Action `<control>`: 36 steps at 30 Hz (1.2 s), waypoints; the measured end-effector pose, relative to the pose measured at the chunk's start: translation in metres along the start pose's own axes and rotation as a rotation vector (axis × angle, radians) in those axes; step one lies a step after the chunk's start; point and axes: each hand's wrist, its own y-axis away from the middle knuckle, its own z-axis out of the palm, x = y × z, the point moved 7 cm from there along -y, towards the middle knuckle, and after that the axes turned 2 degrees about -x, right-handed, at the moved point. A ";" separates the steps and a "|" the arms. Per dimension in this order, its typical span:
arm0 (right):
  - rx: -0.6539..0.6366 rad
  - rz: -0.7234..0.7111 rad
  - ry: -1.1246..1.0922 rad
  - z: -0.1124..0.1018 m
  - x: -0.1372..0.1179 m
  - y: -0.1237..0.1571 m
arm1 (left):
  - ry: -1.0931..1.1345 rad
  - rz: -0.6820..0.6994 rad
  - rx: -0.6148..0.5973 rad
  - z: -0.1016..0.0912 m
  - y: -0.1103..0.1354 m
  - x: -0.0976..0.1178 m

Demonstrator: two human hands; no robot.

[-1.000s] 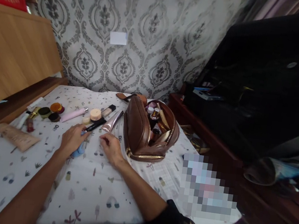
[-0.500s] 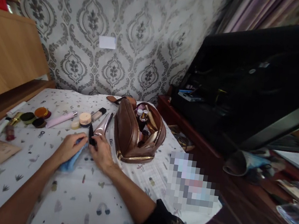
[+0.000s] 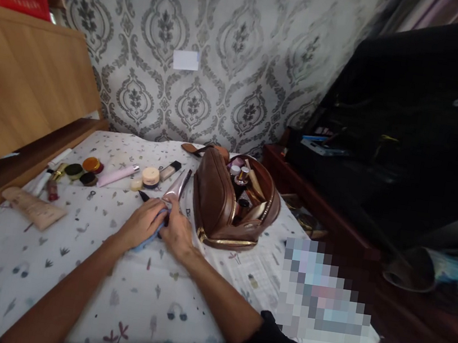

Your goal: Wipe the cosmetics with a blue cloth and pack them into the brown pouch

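My left hand is closed round a crumpled blue cloth, which shows below its fingers. The dark pointed end of a slim black item pokes out past the left knuckles; its kind is unclear. My right hand is closed against the left one, its fingers bent around the item's other end, mostly hidden. Just beyond the hands lie a shiny pink tube, a round cream jar and a foundation bottle. On the right stands an open brown cosmetic bag with bottles inside.
Several cosmetics lie at the left, among them a beige tube, a pale pink tube and an orange-lidded jar. A patterned white cloth covers the surface. A blurred-out item lies right, near a large black screen.
Both hands have come together, and the black item now points left across the left hand instead of standing upright by the right fingers. The view has shifted left.
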 end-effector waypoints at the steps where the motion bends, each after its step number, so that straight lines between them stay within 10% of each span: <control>1: 0.002 -0.002 -0.011 0.001 0.001 -0.001 | -0.025 -0.009 -0.006 0.000 -0.001 -0.002; 13: -0.007 -0.160 -0.132 0.004 0.000 -0.008 | -0.286 -0.224 0.011 -0.023 0.004 -0.062; 25: 0.014 -0.239 -0.218 -0.006 -0.006 -0.003 | -0.404 -0.759 0.160 -0.059 0.032 -0.101; 32: -0.001 -0.181 -0.336 -0.003 0.002 -0.006 | 0.126 -0.486 0.536 -0.072 0.025 -0.088; 36: 0.033 -0.151 -0.424 -0.003 0.009 -0.011 | 0.251 -0.092 0.210 -0.044 0.006 -0.043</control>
